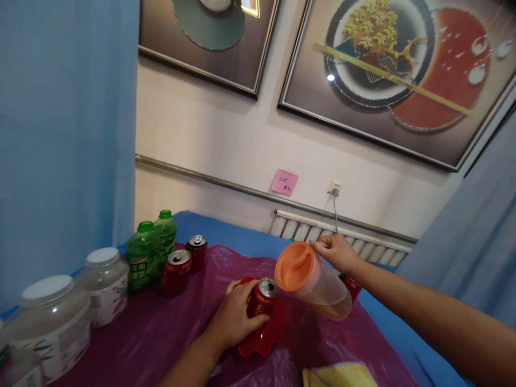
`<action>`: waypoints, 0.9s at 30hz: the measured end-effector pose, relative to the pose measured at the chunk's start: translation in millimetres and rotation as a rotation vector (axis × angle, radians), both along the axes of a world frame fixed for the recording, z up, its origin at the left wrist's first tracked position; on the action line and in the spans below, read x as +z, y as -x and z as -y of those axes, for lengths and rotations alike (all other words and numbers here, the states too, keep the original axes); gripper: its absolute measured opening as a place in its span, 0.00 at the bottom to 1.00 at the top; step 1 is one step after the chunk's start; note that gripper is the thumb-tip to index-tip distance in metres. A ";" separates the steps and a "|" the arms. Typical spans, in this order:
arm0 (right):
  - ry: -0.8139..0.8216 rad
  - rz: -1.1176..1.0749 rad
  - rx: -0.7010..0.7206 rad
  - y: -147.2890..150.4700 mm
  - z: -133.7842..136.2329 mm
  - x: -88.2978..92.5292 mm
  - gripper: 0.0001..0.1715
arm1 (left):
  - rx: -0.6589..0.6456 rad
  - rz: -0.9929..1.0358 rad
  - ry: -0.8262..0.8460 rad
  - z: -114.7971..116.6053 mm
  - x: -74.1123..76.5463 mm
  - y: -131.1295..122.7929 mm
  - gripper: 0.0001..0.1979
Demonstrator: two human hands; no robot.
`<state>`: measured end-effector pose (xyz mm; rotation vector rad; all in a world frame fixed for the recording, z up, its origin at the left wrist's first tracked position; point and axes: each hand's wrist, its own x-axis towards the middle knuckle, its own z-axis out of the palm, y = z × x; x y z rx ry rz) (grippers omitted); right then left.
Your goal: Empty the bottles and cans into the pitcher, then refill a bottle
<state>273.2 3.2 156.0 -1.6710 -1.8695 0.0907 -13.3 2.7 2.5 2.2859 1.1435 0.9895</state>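
My left hand [231, 318] is wrapped around a red drink can [258, 303] with an opened top. The can stands on a red scalloped dish [258, 344]. My right hand [336, 252] is closed at the far side of a see-through plastic pitcher [322, 290], where its handle would be; the grip itself is partly hidden. The pitcher has an orange lid [296, 266] and some cloudy liquid inside. It tilts left, its lid close to the can's top. I cannot make out a stream of liquid between them.
Left on the purple plastic sheet [161, 333] are two red cans [176, 274], two green bottles [142, 255] and white-lidded jars [54, 328]. A yellow cloth [341, 375] lies at the front. Behind the pitcher another red object [352, 286] partly shows. A radiator [300, 228] runs along the wall.
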 end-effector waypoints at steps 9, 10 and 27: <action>0.001 0.009 -0.006 1.6 1.5 1.8 0.31 | -0.005 0.013 -0.019 -0.1 -0.1 0.4 0.36; 0.003 0.009 -0.006 1.5 1.4 1.9 0.30 | -0.005 0.014 -0.019 -0.4 -0.6 0.4 0.36; 0.011 0.001 0.007 -1.7 -0.7 0.0 0.31 | -0.005 0.032 -0.014 -0.4 -1.3 0.3 0.36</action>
